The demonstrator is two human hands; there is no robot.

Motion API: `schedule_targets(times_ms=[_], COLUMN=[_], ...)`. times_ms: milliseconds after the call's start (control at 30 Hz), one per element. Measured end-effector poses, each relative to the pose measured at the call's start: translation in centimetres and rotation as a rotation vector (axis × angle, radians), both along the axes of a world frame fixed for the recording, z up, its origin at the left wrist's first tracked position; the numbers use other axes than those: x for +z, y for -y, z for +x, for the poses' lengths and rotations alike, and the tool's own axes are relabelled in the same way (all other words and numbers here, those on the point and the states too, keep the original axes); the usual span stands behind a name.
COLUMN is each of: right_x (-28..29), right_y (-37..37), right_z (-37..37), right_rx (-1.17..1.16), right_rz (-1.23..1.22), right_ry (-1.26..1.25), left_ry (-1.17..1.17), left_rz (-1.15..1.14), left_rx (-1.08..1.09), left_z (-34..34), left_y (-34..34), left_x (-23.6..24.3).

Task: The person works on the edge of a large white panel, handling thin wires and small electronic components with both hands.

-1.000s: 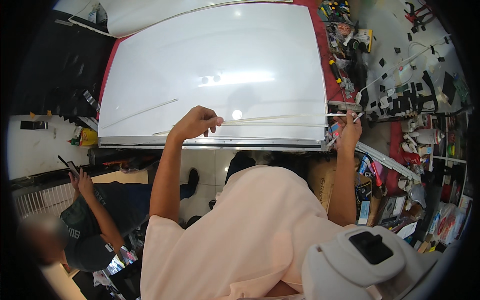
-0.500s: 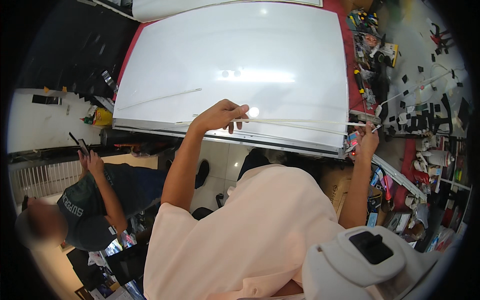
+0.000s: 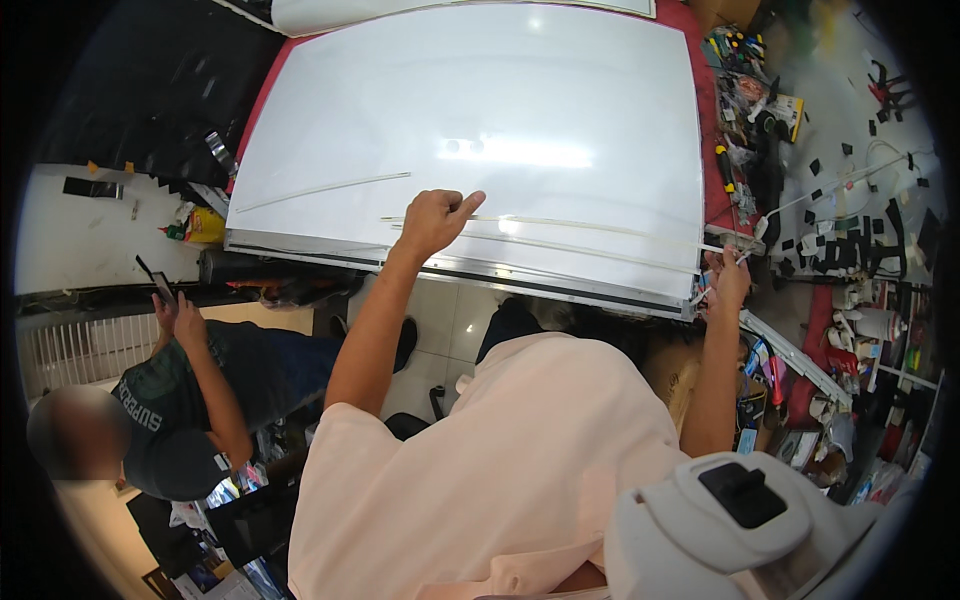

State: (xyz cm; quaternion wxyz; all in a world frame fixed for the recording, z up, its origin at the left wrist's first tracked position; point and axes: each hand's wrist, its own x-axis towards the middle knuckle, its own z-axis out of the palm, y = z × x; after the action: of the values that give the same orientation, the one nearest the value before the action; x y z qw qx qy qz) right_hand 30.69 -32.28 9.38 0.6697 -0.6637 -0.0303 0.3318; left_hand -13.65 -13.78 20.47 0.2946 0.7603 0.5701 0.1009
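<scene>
A wide, glossy white sheet (image 3: 380, 110) lies in front of me in a metal-edged frame (image 3: 560, 286). My left hand (image 3: 437, 222) is closed over a long thin pale strip (image 3: 600, 227) near its left end, thumb pointing right; the palm side is hidden. At the sheet's right front corner my right hand (image 3: 730, 280) pinches the strip's other end, where a short white piece sticks out. A second thin strip (image 3: 580, 248) runs just nearer to me, its left part under my left hand. A third strip (image 3: 325, 190) lies alone at the sheet's left.
Pliers and small tools (image 3: 738, 50) crowd the red surface right of the sheet, with a yellow-and-black screwdriver (image 3: 724, 168). A yellow bottle (image 3: 205, 226) stands left. Another person (image 3: 180, 400) holds a phone at the lower left. A white device (image 3: 740, 520) fills the lower right.
My left hand has moved slightly left and away from me, its fingers now more curled, and the strip's left part has shifted farther from the front edge. My right hand stays at the corner.
</scene>
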Motion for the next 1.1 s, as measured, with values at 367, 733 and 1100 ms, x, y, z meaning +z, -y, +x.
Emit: schedule_targets(times_ms=[367,733,1100], right_x=[-0.5,-1.0,0.0], right_y=[-2.1,-2.1,-3.6], right_z=[-0.8,-1.6,0.0], right_rx=[0.164,0.277,0.384], right_rz=[-0.255,-0.627,-0.514], right_ry=[0.337,0.679,1.107], left_ry=[-0.117,-0.088,0.196], left_rz=[-0.049,0.130,0.077], left_rx=[-0.212,-0.245,0.504], left_z=[-2.8,-3.5,-5.9], left_y=[-3.1,-3.3,13.7], left_x=[-6.5,-7.9,-9.1])
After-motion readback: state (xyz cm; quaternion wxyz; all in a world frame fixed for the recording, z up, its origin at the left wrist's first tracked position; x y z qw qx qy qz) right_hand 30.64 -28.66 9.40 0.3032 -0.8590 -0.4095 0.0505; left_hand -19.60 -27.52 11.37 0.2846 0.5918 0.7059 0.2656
